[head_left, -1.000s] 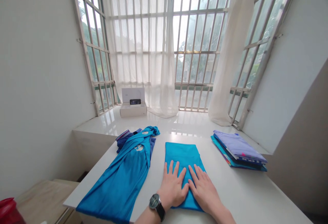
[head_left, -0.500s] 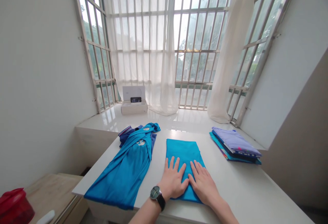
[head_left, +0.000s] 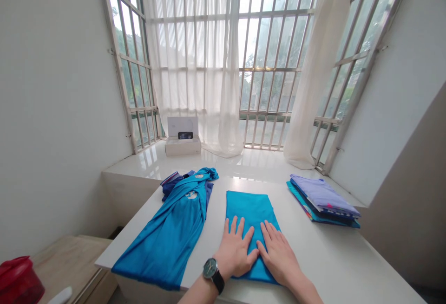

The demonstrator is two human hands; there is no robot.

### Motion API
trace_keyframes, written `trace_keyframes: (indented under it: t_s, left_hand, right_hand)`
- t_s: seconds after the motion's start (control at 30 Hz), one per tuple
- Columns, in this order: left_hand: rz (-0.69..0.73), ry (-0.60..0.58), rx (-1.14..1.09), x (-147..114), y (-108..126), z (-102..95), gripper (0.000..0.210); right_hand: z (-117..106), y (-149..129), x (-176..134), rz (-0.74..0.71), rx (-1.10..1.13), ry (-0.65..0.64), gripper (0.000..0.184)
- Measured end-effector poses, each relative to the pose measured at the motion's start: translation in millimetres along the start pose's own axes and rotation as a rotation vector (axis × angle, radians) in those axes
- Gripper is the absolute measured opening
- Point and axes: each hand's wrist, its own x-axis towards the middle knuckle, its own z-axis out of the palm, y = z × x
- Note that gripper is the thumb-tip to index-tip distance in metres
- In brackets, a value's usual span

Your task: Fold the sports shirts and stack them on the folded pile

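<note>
A blue folded garment [head_left: 248,204] lies flat on the white table in front of me. My left hand [head_left: 236,248], with a dark-faced watch [head_left: 210,268] at the wrist, rests palm down on its left part, fingers spread. On the right part lies my right hand [head_left: 278,252], also flat with the fingers stretched out. The two thumbs nearly meet over the cloth. To the left, a loose blue garment [head_left: 167,234] with a white print stretches lengthwise, partly over darker navy clothing [head_left: 170,184].
A stack of folded clothes [head_left: 322,197], lilac on top, sits at the right of the table [head_left: 313,257]. On the window ledge stands a white box [head_left: 183,146] with a phone [head_left: 185,135] propped on it. A red container [head_left: 21,278] is at lower left.
Both hands stay flat on the folded blue garment, in almost the same place on it. The whole view has shifted very slightly; nothing was picked up or let go.
</note>
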Motion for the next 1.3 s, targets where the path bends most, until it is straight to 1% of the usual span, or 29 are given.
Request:
trace_keyframes:
  t_s: [0.23,0.47,0.63,0.87,0.93,1.0,1.07,1.13,1.17,1.23,1.3]
  left_hand:
    - [-0.04,0.025,0.009,8,-1,4.5,0.071]
    - [-0.045,0.066,0.017,9,-1,8.0,0.071]
    - [-0.036,0.076,0.034,8,-3,9.9,0.069]
    - [-0.011,0.068,0.066,5,-4,8.2,0.066]
    - [-0.016,0.067,0.093,-1,-5,9.7,0.065]
    - [-0.007,0.073,0.107,-13,-6,10.9,0.061]
    - [0.009,0.069,0.095,-30,-7,9.9,0.057]
    - [0.014,0.035,0.071,-48,-9,5.9,0.058]
    - [0.015,0.008,0.062,-57,-9,3.3,0.062]
    - [0.034,-0.047,0.06,-71,-12,-0.8,0.078]
    - [0.073,-0.08,0.079,-80,-16,0.1,0.094]
  right_hand:
    - [-5,4,9,-0.045,0.014,0.002,0.07]
    - [-6,4,10,-0.04,-0.004,-0.012,0.07]
    - [0,7,6,-0.036,0.021,0.026,0.07]
    - [2,13,-11,-0.116,0.055,0.086,0.065]
    - [2,14,-20,-0.126,0.07,0.082,0.066]
    - [3,16,-32,-0.133,0.093,0.074,0.068]
    - [6,21,-47,-0.154,0.116,0.069,0.071]
    - [10,27,-63,-0.199,0.136,0.066,0.079]
    - [13,30,-71,-0.226,0.144,0.063,0.086]
    - [20,36,-83,-0.272,0.158,0.074,0.1]
    - [30,41,-91,-0.299,0.17,0.102,0.101]
